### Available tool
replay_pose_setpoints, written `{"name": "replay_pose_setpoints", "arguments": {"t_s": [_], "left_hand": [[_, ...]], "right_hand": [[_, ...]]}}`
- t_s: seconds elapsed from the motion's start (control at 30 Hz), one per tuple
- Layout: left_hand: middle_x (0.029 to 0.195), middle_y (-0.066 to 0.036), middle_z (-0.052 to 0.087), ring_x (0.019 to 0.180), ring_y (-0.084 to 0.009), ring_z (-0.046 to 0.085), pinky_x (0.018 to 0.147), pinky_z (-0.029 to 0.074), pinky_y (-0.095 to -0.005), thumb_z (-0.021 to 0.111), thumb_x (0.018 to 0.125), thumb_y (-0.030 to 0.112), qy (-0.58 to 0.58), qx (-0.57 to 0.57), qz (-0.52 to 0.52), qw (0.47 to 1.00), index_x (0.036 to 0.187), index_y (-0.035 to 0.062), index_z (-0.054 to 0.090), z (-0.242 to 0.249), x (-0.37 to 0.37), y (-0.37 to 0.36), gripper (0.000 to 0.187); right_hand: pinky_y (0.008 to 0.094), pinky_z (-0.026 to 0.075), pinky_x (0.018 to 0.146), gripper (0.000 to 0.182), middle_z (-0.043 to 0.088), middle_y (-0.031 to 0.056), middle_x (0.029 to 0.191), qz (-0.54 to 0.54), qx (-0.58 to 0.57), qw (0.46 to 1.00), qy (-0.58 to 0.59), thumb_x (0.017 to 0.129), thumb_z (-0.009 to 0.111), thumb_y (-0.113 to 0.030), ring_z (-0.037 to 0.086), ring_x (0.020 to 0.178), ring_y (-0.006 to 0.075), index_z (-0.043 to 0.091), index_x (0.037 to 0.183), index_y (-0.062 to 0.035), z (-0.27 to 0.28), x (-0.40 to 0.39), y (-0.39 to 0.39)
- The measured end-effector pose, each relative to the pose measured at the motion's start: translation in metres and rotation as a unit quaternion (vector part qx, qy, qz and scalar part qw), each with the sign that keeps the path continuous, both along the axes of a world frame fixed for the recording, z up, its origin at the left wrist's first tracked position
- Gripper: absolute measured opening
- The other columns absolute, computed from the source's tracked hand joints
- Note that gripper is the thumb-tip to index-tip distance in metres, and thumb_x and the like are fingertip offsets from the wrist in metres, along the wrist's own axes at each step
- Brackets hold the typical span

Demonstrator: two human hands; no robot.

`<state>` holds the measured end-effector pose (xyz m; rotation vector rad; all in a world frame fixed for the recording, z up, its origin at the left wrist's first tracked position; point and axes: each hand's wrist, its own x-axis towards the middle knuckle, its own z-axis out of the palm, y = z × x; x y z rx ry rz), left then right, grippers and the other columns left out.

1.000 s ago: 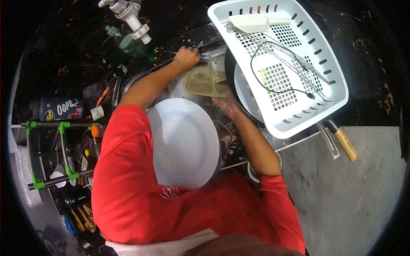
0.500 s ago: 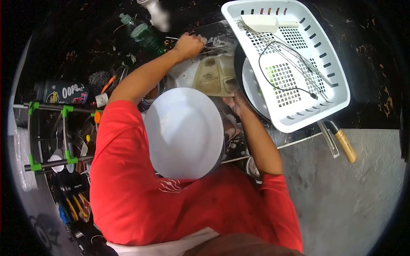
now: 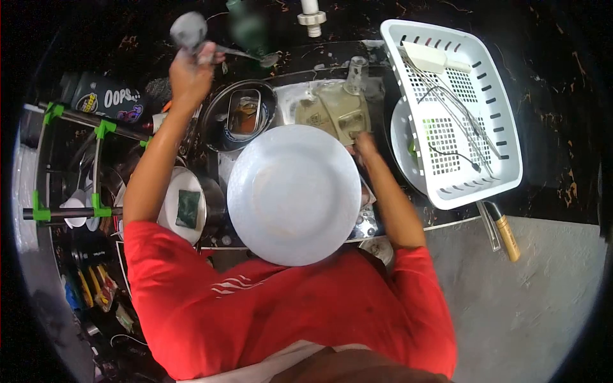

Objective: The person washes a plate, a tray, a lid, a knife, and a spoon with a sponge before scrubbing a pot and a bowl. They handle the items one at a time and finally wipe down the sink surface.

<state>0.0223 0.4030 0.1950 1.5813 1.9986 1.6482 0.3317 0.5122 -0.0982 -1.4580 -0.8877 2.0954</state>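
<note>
My left hand (image 3: pixel 191 73), raised at the back left, is closed on a spoon (image 3: pixel 268 60) whose bowl points right. A blurred grey round-headed piece (image 3: pixel 188 29), perhaps a ladle, sticks up from the same hand. My right hand (image 3: pixel 365 148) is closed on the near right edge of a tan compartment tray (image 3: pixel 319 115); its fingers are partly hidden. A large white plate (image 3: pixel 294 191) lies in front of my body, overlapping the tray's near side. Left of the tray stands a dark basin (image 3: pixel 207 124) with a clear rectangular container (image 3: pixel 244 115) in it.
A white basket (image 3: pixel 511 159) with a spatula and thin metal utensils rests over a bowl (image 3: pixel 402 137) at right. A green sponge (image 3: pixel 187 209) lies on a white dish at left. A glass (image 3: pixel 357 73), white tap (image 3: pixel 311 19) and blurred green bottle (image 3: pixel 248 29) are behind.
My left hand has moved left and away from the tray's far side, lifting the spoon. The basin and sponge have come into view. My right hand remains at the tray.
</note>
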Motion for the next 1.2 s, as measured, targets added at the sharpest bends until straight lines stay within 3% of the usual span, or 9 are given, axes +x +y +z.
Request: {"name": "replay_pose_setpoints", "arguments": {"t_s": [0.07, 0.13, 0.2, 0.4, 0.67, 0.77, 0.87, 0.93, 1.2], "left_hand": [[0.082, -0.011, 0.067, 0.074, -0.0177, 0.067, 0.066, 0.053, -0.0267, 0.058, 0.092, 0.027, -0.079, -0.005, 0.064, 0.995, 0.098, -0.0044, 0.058, 0.018, 0.009, -0.028, 0.032], [0.084, -0.014, 0.068, 0.073, -0.0177, 0.067, 0.064, 0.053, -0.0256, 0.057, 0.092, 0.029, -0.11, 0.056, 0.044, 0.991, 0.096, -0.004, 0.059, 0.019, -0.008, -0.043, 0.034], [0.089, -0.015, 0.068, 0.074, -0.018, 0.067, 0.064, 0.053, -0.0252, 0.055, 0.094, 0.028, -0.139, 0.008, 0.099, 0.985, 0.096, -0.0039, 0.058, 0.024, -0.017, -0.059, 0.032], [0.094, -0.018, 0.067, 0.081, -0.0231, 0.068, 0.064, 0.055, -0.0264, 0.051, 0.095, 0.023, -0.193, 0.046, 0.08, 0.977, 0.1, -0.0061, 0.057, 0.035, -0.037, -0.067, 0.03], [0.087, -0.016, 0.064, 0.085, -0.0272, 0.068, 0.067, 0.056, -0.0299, 0.059, 0.091, 0.029, -0.223, 0.005, 0.063, 0.973, 0.096, -0.0069, 0.057, 0.016, -0.051, -0.071, 0.036], [0.08, -0.011, 0.061, 0.081, -0.0253, 0.068, 0.067, 0.056, -0.0306, 0.058, 0.091, 0.029, -0.234, 0.009, 0.048, 0.971, 0.094, -0.0055, 0.057, 0.015, -0.05, -0.072, 0.035], [0.077, -0.006, 0.057, 0.066, -0.0184, 0.063, 0.058, 0.052, -0.0276, 0.058, 0.091, 0.03, -0.213, 0.019, 0.043, 0.976, 0.093, -0.0025, 0.057, 0.012, -0.05, -0.078, 0.033], [0.076, -0.004, 0.055, 0.055, -0.0122, 0.052, 0.049, 0.044, -0.0257, 0.057, 0.092, 0.031, -0.144, 0.007, 0.053, 0.988, 0.093, 0.0005, 0.057, 0.01, -0.056, -0.08, 0.03], [0.07, 0.0, 0.056, 0.055, -0.006, 0.047, 0.048, 0.037, -0.021, 0.058, 0.092, 0.028, -0.199, 0.023, 0.075, 0.977, 0.089, 0.0029, 0.062, 0.007, -0.052, -0.087, 0.026]], "right_hand": [[0.0295, 0.056, 0.052, 0.038, 0.061, 0.0118, 0.102, -0.025, -0.004, 0.998, -0.053, 0.086, 0.04, -0.021, 0.062, 0.076, 0.0191, 0.052, 0.118, -0.0046, 0.022, -0.008, 0.001], [0.0293, 0.055, 0.051, 0.04, 0.061, 0.0133, 0.104, -0.041, 0.039, 0.995, -0.078, 0.087, 0.041, -0.023, 0.063, 0.075, 0.0184, 0.051, 0.12, -0.003, 0.021, -0.004, 0.004], [0.0325, 0.054, 0.049, 0.041, 0.061, 0.0135, 0.104, -0.043, 0.072, 0.991, -0.105, 0.089, 0.041, -0.026, 0.063, 0.073, 0.0189, 0.052, 0.12, -0.0023, 0.02, -0.002, 0.008], [0.0334, 0.054, 0.05, 0.041, 0.061, 0.0141, 0.103, -0.065, 0.057, 0.994, -0.066, 0.088, 0.042, -0.025, 0.063, 0.073, 0.0203, 0.053, 0.119, -0.0014, 0.033, 0.011, 0.007], [0.0346, 0.054, 0.052, 0.041, 0.062, 0.0149, 0.102, -0.068, 0.055, 0.994, -0.062, 0.086, 0.043, -0.024, 0.064, 0.073, 0.022, 0.054, 0.117, -0.0002, 0.045, 0.017, 0.002], [0.0351, 0.054, 0.053, 0.041, 0.063, 0.0152, 0.101, -0.069, 0.073, 0.992, -0.078, 0.086, 0.043, -0.024, 0.064, 0.073, 0.0227, 0.054, 0.117, 0.0002, 0.05, 0.015, 0.007], [0.0355, 0.054, 0.053, 0.04, 0.063, 0.0155, 0.1, -0.066, 0.089, 0.99, -0.091, 0.085, 0.044, -0.024, 0.064, 0.073, 0.0234, 0.054, 0.116, 0.0007, 0.055, 0.013, 0.009], [0.0358, 0.054, 0.054, 0.04, 0.063, 0.0157, 0.1, -0.065, 0.097, 0.989, -0.094, 0.085, 0.044, -0.023, 0.064, 0.073, 0.0238, 0.055, 0.116, 0.001, 0.061, 0.011, 0.011], [0.0371, 0.054, 0.056, 0.04, 0.064, 0.0165, 0.099, -0.052, 0.148, 0.975, -0.155, 0.084, 0.045, -0.022, 0.064, 0.073, 0.0256, 0.056, 0.114, 0.0022, 0.076, 0.006, 0.013]]}}
